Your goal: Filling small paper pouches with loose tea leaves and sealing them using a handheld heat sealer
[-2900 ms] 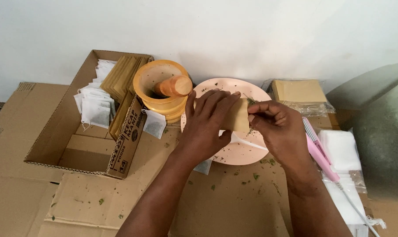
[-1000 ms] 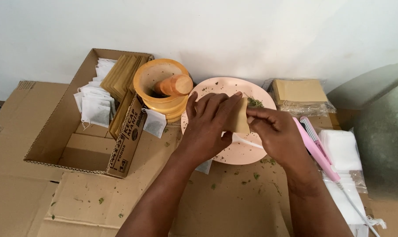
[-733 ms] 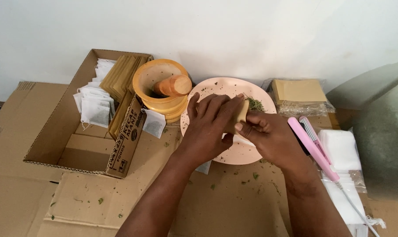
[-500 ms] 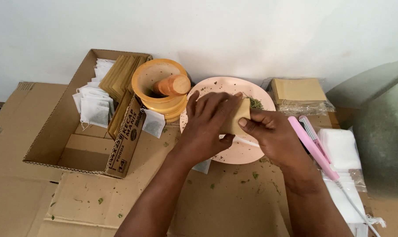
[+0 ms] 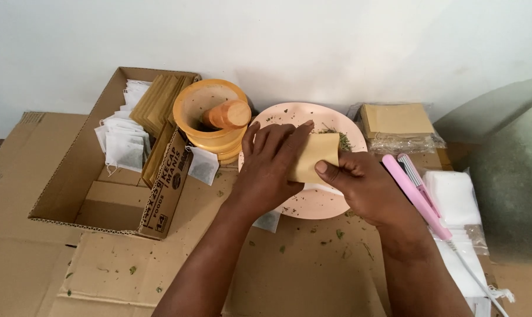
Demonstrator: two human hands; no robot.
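Both hands meet over a pink plate (image 5: pixel 313 202) that lies on flattened cardboard (image 5: pixel 313 282) near its back edge, close to the wall. The left hand (image 5: pixel 269 170) lies flat across the plate with its fingers stretched out and pressed against the near face of a small tan paper pouch (image 5: pixel 317 157), while the right hand (image 5: pixel 368 188) comes in from the right and pinches the pouch's lower right side, thumb on top and the other fingers tucked under it. The pouch is held just above the middle of the plate, tilted a little, and a small heap of dried green herbs (image 5: pixel 338 138) shows on the plate just behind it. Crumbs of herb are scattered over the plate and the cardboard in front of it. Just left of the plate stands a wooden mortar (image 5: pixel 210 120) with its pestle (image 5: pixel 228 114) leaning inside. Farther left, an open cardboard box (image 5: pixel 110 194) holds white tea bags (image 5: pixel 124 147) and a row of tan pouches. Right of the plate lies a pink sealing tool (image 5: pixel 415 194), beside a stack of white bags (image 5: pixel 453 196), with a wrapped pack of tan pouches (image 5: pixel 395 120) behind.
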